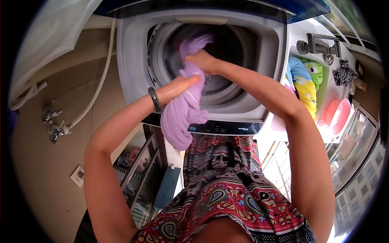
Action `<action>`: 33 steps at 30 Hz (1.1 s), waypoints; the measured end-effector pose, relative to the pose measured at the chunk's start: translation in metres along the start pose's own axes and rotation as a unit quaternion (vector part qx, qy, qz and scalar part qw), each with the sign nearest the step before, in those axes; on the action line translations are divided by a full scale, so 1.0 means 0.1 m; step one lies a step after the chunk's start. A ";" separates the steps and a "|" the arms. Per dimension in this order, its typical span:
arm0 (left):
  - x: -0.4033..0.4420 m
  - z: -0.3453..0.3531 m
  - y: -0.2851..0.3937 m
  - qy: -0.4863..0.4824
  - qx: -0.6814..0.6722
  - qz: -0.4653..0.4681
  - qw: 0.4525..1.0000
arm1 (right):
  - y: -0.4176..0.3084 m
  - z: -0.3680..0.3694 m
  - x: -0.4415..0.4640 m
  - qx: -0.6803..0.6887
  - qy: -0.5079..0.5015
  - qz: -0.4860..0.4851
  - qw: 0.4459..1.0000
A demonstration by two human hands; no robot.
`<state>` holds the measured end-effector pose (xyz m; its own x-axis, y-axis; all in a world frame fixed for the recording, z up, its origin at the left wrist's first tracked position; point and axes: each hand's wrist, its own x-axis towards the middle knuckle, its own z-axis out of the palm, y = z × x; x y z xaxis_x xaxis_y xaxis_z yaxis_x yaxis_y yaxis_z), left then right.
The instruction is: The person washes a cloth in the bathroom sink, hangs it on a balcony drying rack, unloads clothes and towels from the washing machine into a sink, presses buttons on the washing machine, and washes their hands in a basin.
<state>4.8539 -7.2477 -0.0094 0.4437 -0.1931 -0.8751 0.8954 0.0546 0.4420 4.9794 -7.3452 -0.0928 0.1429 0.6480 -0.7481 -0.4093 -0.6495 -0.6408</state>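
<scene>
A purple towel point(184, 111) is gripped by both of my hands over the open top of a washing machine point(273, 60). My left hand point(180, 87), with a dark bangle at the wrist, closes round the middle of the towel. Farther in, my right hand point(202, 60) is wrapped round a bunched, twisted stretch of it. One end of the towel reaches into the dark drum point(239, 44); the other hangs over the machine's front edge and control panel point(225, 128). The towel hides some of my fingers.
On the right stands a sink point(320, 85) holding blue, yellow and green cloths point(304, 83), under a metal tap point(320, 48). A pink basin point(338, 115) sits at its near edge. Left, a pale hose point(103, 77) runs to a wall valve point(56, 127). A dark-framed cabinet point(142, 166) stands below.
</scene>
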 end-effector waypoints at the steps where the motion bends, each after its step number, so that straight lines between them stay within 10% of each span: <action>1: -0.01 0.01 0.00 0.000 -0.001 0.004 1.000 | 0.04 0.15 0.07 -0.035 0.139 -0.034 0.989; 4: -0.05 -0.08 -0.08 -0.006 0.055 0.031 0.998 | 0.01 0.15 -0.06 0.034 0.117 -0.036 0.992; 7: 0.12 -0.21 -0.18 -0.083 -0.294 0.052 0.951 | 0.06 0.21 -0.19 0.009 0.094 -0.042 0.995; 14: 0.56 -0.37 -0.56 -0.146 -0.455 -0.015 0.878 | 0.32 0.08 -0.20 -0.184 0.138 -0.072 0.970; 16: 0.42 -0.29 -0.39 -0.121 -0.476 -0.021 0.871 | 0.70 0.03 -0.05 0.309 0.139 -0.013 0.941; 20: 0.35 -0.28 -0.39 -0.164 -0.609 -0.066 0.773 | 0.93 0.52 0.24 0.656 0.218 0.250 0.678; 22: 0.27 -0.21 -0.42 -0.228 -0.650 -0.017 0.725 | 0.84 0.61 0.31 0.717 -0.048 -0.053 0.694; 25: 0.18 -0.12 -0.52 -0.243 -0.647 0.029 0.722 | 0.63 0.50 0.50 0.777 -0.055 -0.148 0.610; 28: 0.11 -0.18 -0.40 -0.231 -0.615 0.032 0.753 | 0.52 0.24 0.56 0.692 -0.017 -0.099 0.715; 29: 0.07 -0.20 -0.28 -0.154 -0.517 -0.012 0.842 | 0.48 0.11 0.57 0.642 -0.009 -0.068 0.763; 33: 0.27 -0.12 0.07 0.027 -0.215 -0.004 0.976 | 0.55 -0.51 0.99 0.050 0.124 -0.089 0.987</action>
<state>4.8724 -7.2413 -0.0326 0.4270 -0.1448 -0.8926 0.8271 0.4616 0.3207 5.0172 -7.3375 -0.2113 0.4320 0.6228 -0.6523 -0.4428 -0.4836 -0.7550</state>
